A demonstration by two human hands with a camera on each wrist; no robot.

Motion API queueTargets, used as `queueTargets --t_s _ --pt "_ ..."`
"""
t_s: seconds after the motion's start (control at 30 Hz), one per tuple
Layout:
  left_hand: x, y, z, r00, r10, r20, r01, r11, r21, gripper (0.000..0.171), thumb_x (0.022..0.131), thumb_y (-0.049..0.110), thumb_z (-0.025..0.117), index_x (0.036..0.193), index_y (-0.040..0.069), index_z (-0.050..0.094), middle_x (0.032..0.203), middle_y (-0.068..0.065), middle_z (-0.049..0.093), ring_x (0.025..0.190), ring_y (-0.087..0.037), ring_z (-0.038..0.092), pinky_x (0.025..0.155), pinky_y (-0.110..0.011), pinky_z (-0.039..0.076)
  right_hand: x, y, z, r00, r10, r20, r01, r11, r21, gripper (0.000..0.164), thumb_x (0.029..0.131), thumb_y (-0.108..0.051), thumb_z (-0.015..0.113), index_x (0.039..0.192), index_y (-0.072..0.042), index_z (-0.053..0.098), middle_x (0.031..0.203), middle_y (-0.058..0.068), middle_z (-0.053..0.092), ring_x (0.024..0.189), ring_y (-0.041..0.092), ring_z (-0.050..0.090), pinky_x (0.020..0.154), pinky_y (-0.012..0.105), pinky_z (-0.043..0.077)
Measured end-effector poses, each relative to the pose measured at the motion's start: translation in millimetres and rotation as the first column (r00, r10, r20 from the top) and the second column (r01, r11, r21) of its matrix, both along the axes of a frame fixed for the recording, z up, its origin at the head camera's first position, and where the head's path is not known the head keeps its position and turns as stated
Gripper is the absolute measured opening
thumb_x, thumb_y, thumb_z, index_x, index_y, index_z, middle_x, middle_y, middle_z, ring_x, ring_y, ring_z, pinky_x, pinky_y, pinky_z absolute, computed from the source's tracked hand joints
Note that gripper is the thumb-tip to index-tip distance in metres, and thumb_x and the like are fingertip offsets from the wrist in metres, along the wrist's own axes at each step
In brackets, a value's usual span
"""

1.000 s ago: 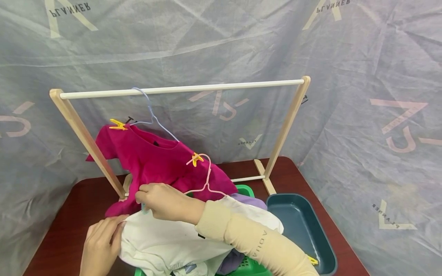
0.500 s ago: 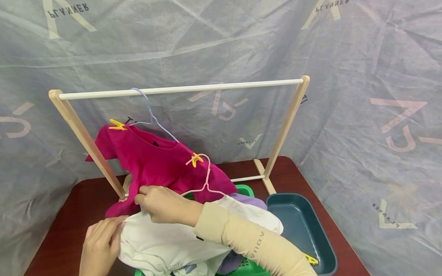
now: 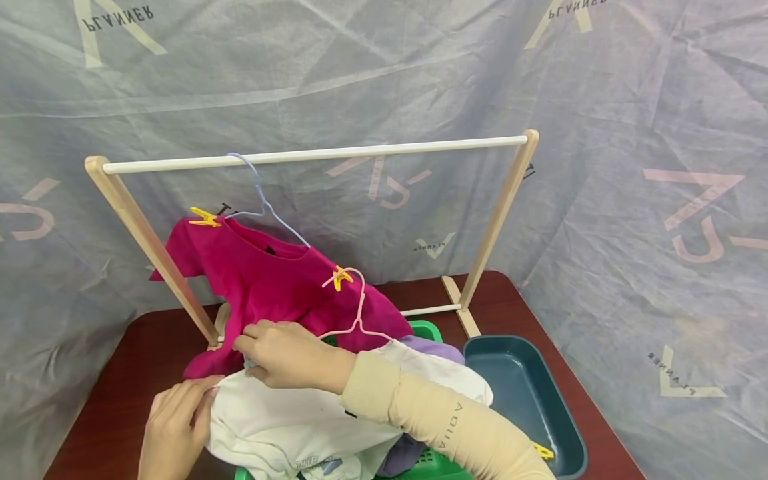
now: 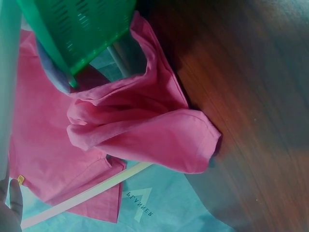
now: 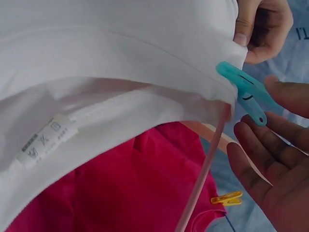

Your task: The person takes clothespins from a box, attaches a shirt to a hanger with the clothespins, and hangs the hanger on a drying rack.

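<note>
A white shirt (image 3: 288, 413) lies over the green basket (image 3: 429, 330), on a pink hanger (image 3: 360, 313). My left hand (image 3: 177, 420) pinches the shirt's left edge; its thumb shows on the cloth in the right wrist view. A teal clothespin (image 5: 241, 84) is clipped at the shirt's shoulder, near the hanger's end. My right hand (image 3: 291, 353) has thumb and fingers on either side of the clothespin's handles, the other fingers spread. In the head view this hand mostly hides the clothespin. The shirt's collar tag (image 5: 48, 140) faces up.
Behind, a magenta shirt (image 3: 264, 280) hangs by a blue hanger (image 3: 261, 190) from the rack's white rod (image 3: 372, 152), with yellow clothespins (image 3: 205, 217) at its shoulders. At right stands a dark blue tray (image 3: 516, 387) holding a yellow clothespin (image 3: 543, 451). Purple cloth (image 3: 435, 348) shows under the white shirt.
My right hand shifts slightly at the shirt's shoulder; its thumb shows more now, and less of the teal clothespin is seen. The left hand and the shirt stay nearly still.
</note>
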State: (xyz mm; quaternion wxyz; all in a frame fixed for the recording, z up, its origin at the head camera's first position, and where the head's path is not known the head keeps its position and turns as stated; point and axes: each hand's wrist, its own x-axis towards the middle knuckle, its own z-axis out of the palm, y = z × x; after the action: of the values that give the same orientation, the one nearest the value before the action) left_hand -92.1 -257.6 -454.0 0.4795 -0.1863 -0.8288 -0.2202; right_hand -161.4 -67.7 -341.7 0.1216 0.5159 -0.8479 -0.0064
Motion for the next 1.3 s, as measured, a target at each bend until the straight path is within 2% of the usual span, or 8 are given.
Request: queueTargets --t_s 0.4,0.57,0.73,0.93,1.07,1.3 --pt "-0.3 -1 -0.3 1.000 0.001 0.014 -0.001 1.000 0.003 0.043 0.096 0.034 0.042 0.084 0.001 0.067 0.076 -0.007 0.064 0.065 -0.019 0.050 0.072 -0.025 0.030 -0.4 17 9.8 0.997 -0.041 -0.057 0.042 0.999 0.013 0.030 0.085 -0.041 0.059 0.108 -0.023 0.057 0.098 -0.012 0.059 0.084 0.004 0.053 0.069 0.014 0.044" --pt "-0.1 -2 0.5 1.000 -0.014 0.019 0.014 1.000 0.003 0.042 0.095 0.034 0.042 0.085 0.001 0.067 0.077 -0.007 0.064 0.065 -0.018 0.050 0.074 -0.021 0.030 0.6 35 18.5 0.997 -0.063 -0.052 0.063 0.998 -0.012 0.031 0.085 -0.040 0.058 0.110 -0.021 0.057 0.100 -0.009 0.060 0.087 0.006 0.054 0.073 0.016 0.045" --pt "0.3 -3 1.1 1.000 -0.021 0.023 0.021 1.000 0.008 0.041 0.095 0.033 0.043 0.086 0.002 0.067 0.077 -0.007 0.064 0.066 -0.018 0.050 0.078 -0.016 0.028 -0.3 61 25.9 0.997 -0.073 -0.040 0.071 0.996 -0.061 0.030 0.084 -0.037 0.061 0.109 -0.019 0.059 0.100 -0.007 0.061 0.089 0.008 0.055 0.077 0.019 0.046" --pt "1.5 -3 0.3 0.999 0.001 0.034 -0.001 1.000 0.001 0.043 0.095 0.036 0.042 0.086 0.002 0.067 0.076 -0.007 0.064 0.067 -0.018 0.050 0.078 -0.017 0.028 -9.0 98 27.0 0.992 -0.080 -0.094 0.061 0.980 -0.191 0.024 0.083 -0.031 0.063 0.103 -0.017 0.062 0.095 -0.006 0.063 0.087 0.009 0.058 0.078 0.020 0.047" --pt "1.9 -3 0.1 0.999 0.012 0.046 -0.012 1.000 -0.005 0.044 0.095 0.037 0.042 0.086 0.002 0.067 0.076 -0.007 0.064 0.067 -0.018 0.050 0.075 -0.020 0.029 -14.4 126 27.3 0.986 -0.116 -0.117 0.084 0.964 -0.254 0.023 0.081 -0.026 0.065 0.100 -0.014 0.062 0.091 -0.005 0.063 0.083 0.011 0.058 0.071 0.023 0.048" --pt "1.8 -2 -0.5 0.999 0.002 0.035 -0.002 1.000 -0.004 0.044 0.095 0.037 0.041 0.086 0.002 0.067 0.076 -0.007 0.064 0.066 -0.019 0.050 0.073 -0.025 0.030 -21.0 178 27.4 0.976 -0.205 -0.069 0.170 0.924 -0.342 0.021 0.079 -0.021 0.069 0.098 -0.013 0.064 0.088 -0.002 0.064 0.078 0.012 0.058 0.059 0.024 0.047"
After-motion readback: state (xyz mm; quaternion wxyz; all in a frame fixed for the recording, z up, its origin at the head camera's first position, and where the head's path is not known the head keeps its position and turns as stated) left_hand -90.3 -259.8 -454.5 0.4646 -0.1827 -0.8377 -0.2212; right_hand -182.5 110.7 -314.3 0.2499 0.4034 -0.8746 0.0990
